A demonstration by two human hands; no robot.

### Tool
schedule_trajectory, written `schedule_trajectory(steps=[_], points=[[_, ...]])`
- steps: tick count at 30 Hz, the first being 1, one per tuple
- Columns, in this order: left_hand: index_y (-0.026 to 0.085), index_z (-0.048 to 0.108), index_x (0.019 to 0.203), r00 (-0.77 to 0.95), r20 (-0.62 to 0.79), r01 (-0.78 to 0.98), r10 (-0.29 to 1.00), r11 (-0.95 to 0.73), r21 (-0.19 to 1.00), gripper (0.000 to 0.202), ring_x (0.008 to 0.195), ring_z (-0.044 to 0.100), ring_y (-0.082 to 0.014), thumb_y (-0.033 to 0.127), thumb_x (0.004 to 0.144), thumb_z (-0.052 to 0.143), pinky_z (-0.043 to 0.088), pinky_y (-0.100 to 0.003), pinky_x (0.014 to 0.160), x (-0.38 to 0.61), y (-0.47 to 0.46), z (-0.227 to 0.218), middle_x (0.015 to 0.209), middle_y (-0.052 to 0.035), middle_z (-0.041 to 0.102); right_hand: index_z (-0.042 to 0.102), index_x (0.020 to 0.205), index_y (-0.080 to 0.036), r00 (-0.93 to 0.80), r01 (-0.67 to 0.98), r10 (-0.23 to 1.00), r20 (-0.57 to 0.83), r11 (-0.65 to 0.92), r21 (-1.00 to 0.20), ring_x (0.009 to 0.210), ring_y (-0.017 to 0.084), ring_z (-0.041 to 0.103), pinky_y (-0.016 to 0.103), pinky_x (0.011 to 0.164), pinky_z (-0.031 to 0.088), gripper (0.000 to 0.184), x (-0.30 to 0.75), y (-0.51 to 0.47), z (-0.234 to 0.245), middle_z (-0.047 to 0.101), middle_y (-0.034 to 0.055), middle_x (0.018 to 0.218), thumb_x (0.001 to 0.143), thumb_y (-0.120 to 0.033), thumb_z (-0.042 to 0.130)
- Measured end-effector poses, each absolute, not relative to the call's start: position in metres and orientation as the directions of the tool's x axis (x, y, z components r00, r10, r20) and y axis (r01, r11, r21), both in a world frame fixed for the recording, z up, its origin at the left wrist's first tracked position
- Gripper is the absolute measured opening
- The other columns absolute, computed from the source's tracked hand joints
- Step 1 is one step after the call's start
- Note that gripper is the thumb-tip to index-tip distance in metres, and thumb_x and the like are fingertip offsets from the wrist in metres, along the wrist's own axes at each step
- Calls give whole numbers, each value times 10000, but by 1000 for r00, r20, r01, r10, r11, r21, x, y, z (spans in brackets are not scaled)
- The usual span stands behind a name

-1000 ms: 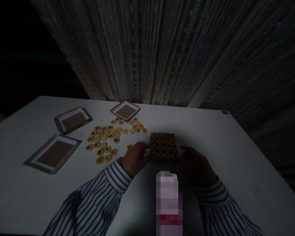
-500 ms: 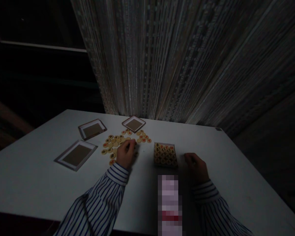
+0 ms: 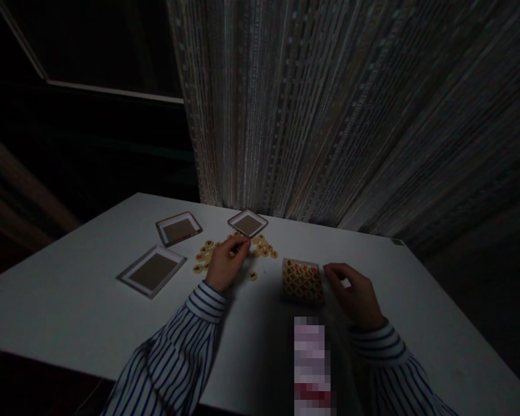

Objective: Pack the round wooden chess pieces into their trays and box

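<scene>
Round xiangqi pieces [image 3: 205, 251] with red or dark characters lie loose in the middle of the table. My left hand [image 3: 226, 264] is over them, thumb and fingertips pinched together; whatever is between them is too dark to see. One piece [image 3: 252, 276] lies by itself just right of that hand. A small square box [image 3: 301, 281] holds rows of pieces, some in the far row with red characters. Close by its right edge is my right hand [image 3: 359, 294], thumb and forefinger closed into a loop; I cannot tell whether they hold anything or touch the box.
Three shallow framed trays or lids lie beyond the pieces: one at near left [image 3: 125, 278], one at far left [image 3: 159, 232], one at the back [image 3: 264, 222]. A blurred patch [image 3: 312, 352] covers the near side. A string curtain [image 3: 286, 115] hangs behind the white table [image 3: 78, 289].
The view has shifted, moving the scene slightly right. My left hand sits farther left relative to the pieces, uncovering the lone one. My right hand has come closer to the box's right edge.
</scene>
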State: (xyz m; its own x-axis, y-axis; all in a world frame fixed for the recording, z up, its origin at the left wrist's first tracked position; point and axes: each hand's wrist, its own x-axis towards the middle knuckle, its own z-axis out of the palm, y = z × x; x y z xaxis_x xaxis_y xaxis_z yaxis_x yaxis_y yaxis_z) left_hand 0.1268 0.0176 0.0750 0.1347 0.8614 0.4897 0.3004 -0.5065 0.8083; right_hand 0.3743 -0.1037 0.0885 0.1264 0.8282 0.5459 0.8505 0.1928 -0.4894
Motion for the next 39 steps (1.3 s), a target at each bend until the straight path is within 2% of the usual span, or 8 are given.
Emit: schedule_trajectory(steps=[3, 6, 11, 17, 24, 29, 32, 39], points=[[165, 627, 811, 287, 464, 355, 838, -543, 761, 169, 731, 595, -144, 279, 787, 504, 468, -264, 695, 132, 21, 61, 774, -33, 655, 600, 825, -173, -8, 874, 853, 522, 259, -411, 676, 149, 576, 270, 603, 471, 218, 367, -91, 95, 643, 49, 751, 832, -336, 456], [156, 618, 856, 419, 442, 442, 793, -604, 663, 157, 806, 587, -171, 247, 774, 519, 462, -310, 755, 133, 21, 47, 849, -64, 649, 610, 867, -170, -139, 903, 891, 433, 294, -314, 728, 171, 596, 303, 646, 469, 218, 360, -78, 104, 662, 64, 794, 839, -304, 440], [153, 597, 978, 568, 341, 581, 749, -658, 479, 282, 924, 549, -236, 238, 710, 602, 422, -385, 835, 129, 16, 39, 965, -98, 630, 623, 915, -187, -206, 930, 903, 376, 300, -210, 757, 185, 614, 322, 672, 466, 217, 352, -57, 112, 676, 68, 845, 827, -275, 445], [168, 575, 1059, 639, 202, 657, 742, -664, 357, 392, 929, 527, -250, 304, 696, 629, 405, -386, 795, 125, 16, 33, 993, -97, 596, 629, 964, -189, -264, 929, 925, 273, 320, -184, 781, 191, 626, 322, 700, 476, 232, 340, -43, 112, 685, 68, 872, 803, -242, 470], [186, 616, 973, 645, 129, 710, 753, -653, 262, 278, 877, 514, -239, 316, 727, 607, 388, -370, 735, 126, 17, 30, 927, -84, 573, 628, 1006, -169, -304, 942, 949, 83, 312, -126, 804, 214, 632, 345, 710, 484, 271, 334, -36, 106, 683, 80, 920, 792, -227, 471], [185, 637, 884, 642, 108, 724, 759, -646, 240, 176, 870, 513, -241, 283, 751, 577, 380, -368, 731, 130, 16, 33, 901, -85, 580, 602, 1050, -172, -326, 941, 945, -2, 325, -96, 836, 210, 622, 331, 715, 474, 284, 334, -35, 107, 669, 82, 963, 824, -243, 445], [171, 627, 879, 631, 164, 718, 758, -651, 244, 181, 864, 521, -242, 290, 777, 538, 382, -374, 743, 131, 16, 32, 896, -90, 597, 595, 1058, -156, -331, 939, 943, -14, 328, -103, 848, 214, 616, 340, 722, 467, 282, 333, -34, 105, 663, 91, 967, 829, -223, 444], [144, 594, 935, 523, 353, 661, 776, -631, 406, 225, 796, 569, -214, 292, 800, 491, 415, -351, 730, 133, 15, 30, 858, -96, 647, 599, 1037, -178, -343, 935, 939, 17, 343, -94, 812, 186, 616, 311, 696, 458, 266, 333, -33, 100, 671, 82, 929, 837, -239, 436]])
